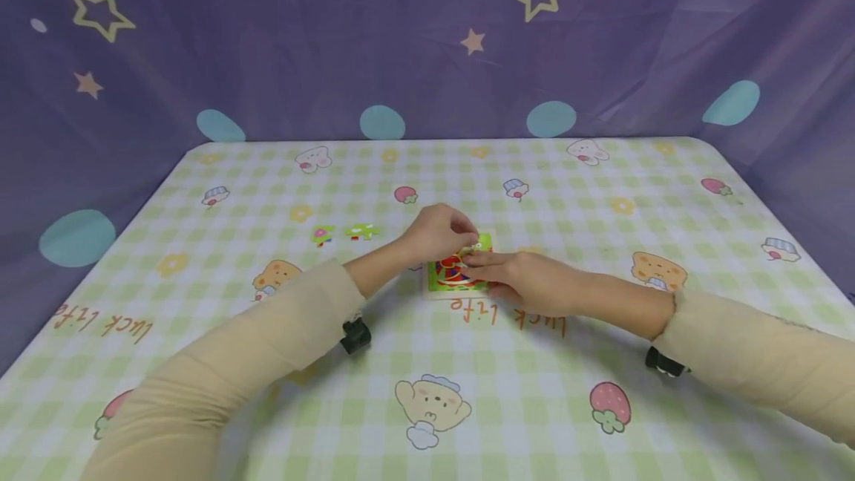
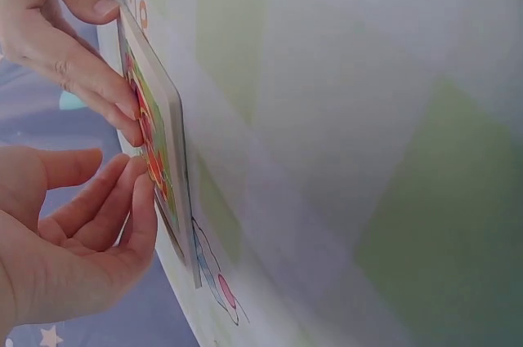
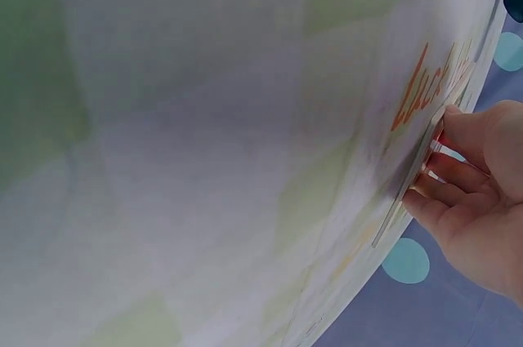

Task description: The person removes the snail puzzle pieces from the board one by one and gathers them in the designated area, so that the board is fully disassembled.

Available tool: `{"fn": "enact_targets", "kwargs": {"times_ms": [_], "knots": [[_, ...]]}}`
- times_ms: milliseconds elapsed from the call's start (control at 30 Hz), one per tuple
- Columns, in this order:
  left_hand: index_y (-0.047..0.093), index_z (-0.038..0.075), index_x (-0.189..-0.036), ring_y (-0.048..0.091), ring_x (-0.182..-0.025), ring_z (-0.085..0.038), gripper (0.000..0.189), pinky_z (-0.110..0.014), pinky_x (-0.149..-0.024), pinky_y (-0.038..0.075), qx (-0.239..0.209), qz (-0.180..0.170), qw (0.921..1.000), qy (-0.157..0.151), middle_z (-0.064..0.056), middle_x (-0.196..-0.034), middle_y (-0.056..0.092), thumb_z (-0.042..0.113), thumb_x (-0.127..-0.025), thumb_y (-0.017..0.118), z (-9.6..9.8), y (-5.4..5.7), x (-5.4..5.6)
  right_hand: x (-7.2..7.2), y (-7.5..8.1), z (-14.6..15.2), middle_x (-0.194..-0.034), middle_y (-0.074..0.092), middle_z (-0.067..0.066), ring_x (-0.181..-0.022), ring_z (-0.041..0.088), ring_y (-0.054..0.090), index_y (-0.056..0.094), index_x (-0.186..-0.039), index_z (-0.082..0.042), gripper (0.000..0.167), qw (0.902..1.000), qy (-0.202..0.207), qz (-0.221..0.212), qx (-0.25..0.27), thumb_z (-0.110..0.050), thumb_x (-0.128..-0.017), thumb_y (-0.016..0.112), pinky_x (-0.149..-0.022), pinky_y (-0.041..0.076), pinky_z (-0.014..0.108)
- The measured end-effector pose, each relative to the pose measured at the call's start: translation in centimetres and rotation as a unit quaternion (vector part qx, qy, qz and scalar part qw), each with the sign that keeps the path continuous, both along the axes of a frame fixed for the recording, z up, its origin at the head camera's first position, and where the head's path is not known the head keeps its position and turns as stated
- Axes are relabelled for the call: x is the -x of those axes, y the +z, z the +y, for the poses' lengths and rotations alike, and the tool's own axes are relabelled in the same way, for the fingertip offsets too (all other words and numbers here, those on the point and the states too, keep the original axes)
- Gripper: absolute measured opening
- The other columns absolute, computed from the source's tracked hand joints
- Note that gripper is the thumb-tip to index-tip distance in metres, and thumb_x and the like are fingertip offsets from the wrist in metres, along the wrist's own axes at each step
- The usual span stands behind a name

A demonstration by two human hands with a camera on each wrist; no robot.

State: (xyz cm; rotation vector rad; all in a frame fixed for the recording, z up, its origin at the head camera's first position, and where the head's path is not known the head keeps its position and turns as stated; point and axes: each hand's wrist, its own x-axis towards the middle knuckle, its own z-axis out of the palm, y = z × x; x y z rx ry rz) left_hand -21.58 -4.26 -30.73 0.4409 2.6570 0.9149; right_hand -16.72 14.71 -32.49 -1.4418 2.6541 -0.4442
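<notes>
A small jigsaw puzzle (image 1: 457,279) with a red and green picture in a pale tray lies flat on the tablecloth. My left hand (image 1: 436,233) is bent over its far left part, fingertips touching the picture. In the left wrist view, the left thumb stands apart from the curved fingers of the left hand (image 2: 94,241). From the right, my right hand (image 1: 537,282) rests its nearly straight fingers on the puzzle, and its thumb touches the tray's edge. Both hands hide part of the picture. Two loose green jigsaw pieces (image 1: 362,231) lie left of the tray.
A checked tablecloth (image 1: 521,392) with printed cartoon figures and lettering covers the table. Behind the far edge hangs a purple curtain (image 1: 414,43) with stars. A dark wrist camera (image 1: 356,335) sits under the left sleeve, and another (image 1: 665,362) under the right.
</notes>
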Motion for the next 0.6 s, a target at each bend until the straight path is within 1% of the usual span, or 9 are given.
{"fn": "enact_targets", "kwargs": {"times_ms": [133, 267, 367, 433, 533, 600], "knots": [[0.074, 0.013, -0.101, 0.063, -0.097, -0.016, 0.018, -0.029, -0.084, 0.051, -0.006, -0.005, 0.9999, 0.007, -0.002, -0.102, 0.073, 0.024, -0.093, 0.063, 0.02, 0.10, 0.00, 0.07, 0.02, -0.03, -0.143, 0.052, 0.011, -0.133, 0.028, 0.049, 0.062, -0.128, -0.008, 0.036, 1.0000, -0.001, 0.002, -0.001, -0.010, -0.092, 0.063, -0.099, 0.050, 0.040], [0.072, 0.011, -0.108, 0.063, -0.099, -0.018, 0.022, -0.029, -0.085, 0.051, -0.016, -0.011, 0.9995, 0.025, -0.005, -0.105, 0.072, 0.023, -0.091, 0.063, 0.12, 0.19, 0.06, 0.07, 0.10, -0.06, -0.143, 0.052, 0.010, -0.133, 0.027, 0.049, 0.062, -0.128, -0.009, 0.036, 1.0000, -0.003, 0.002, -0.001, -0.011, -0.093, 0.062, -0.099, 0.050, 0.039], [0.070, 0.011, -0.114, 0.063, -0.103, -0.020, 0.027, -0.031, -0.088, 0.051, -0.023, -0.022, 0.9986, 0.042, -0.007, -0.110, 0.070, 0.022, -0.090, 0.063, 0.21, 0.21, 0.12, 0.06, 0.14, -0.06, -0.143, 0.052, 0.010, -0.133, 0.027, 0.048, 0.062, -0.129, -0.009, 0.036, 1.0000, -0.005, 0.001, -0.002, -0.011, -0.093, 0.062, -0.099, 0.049, 0.040], [0.070, 0.010, -0.115, 0.062, -0.108, -0.020, 0.028, -0.032, -0.093, 0.050, -0.027, -0.031, 0.9979, 0.050, -0.007, -0.114, 0.070, 0.021, -0.090, 0.063, 0.26, 0.18, 0.16, 0.05, 0.15, -0.05, -0.143, 0.052, 0.010, -0.134, 0.026, 0.048, 0.061, -0.129, -0.009, 0.037, 1.0000, -0.006, 0.000, -0.003, -0.010, -0.093, 0.062, -0.100, 0.049, 0.040], [0.071, 0.010, -0.113, 0.060, -0.115, -0.020, 0.026, -0.033, -0.099, 0.048, -0.031, -0.041, 0.9970, 0.057, -0.006, -0.116, 0.070, 0.020, -0.090, 0.064, 0.30, 0.13, 0.16, 0.02, 0.18, -0.06, -0.143, 0.052, 0.010, -0.135, 0.027, 0.047, 0.061, -0.130, -0.009, 0.037, 1.0000, -0.005, -0.002, -0.003, -0.010, -0.092, 0.062, -0.101, 0.048, 0.040], [0.072, 0.011, -0.112, 0.060, -0.116, -0.020, 0.025, -0.034, -0.101, 0.048, -0.035, -0.047, 0.9963, 0.062, -0.005, -0.117, 0.071, 0.020, -0.090, 0.064, 0.33, 0.12, 0.13, -0.03, 0.19, -0.06, -0.144, 0.052, 0.010, -0.135, 0.027, 0.047, 0.060, -0.130, -0.008, 0.038, 1.0000, -0.004, -0.002, -0.004, -0.010, -0.092, 0.062, -0.101, 0.048, 0.041]]}}
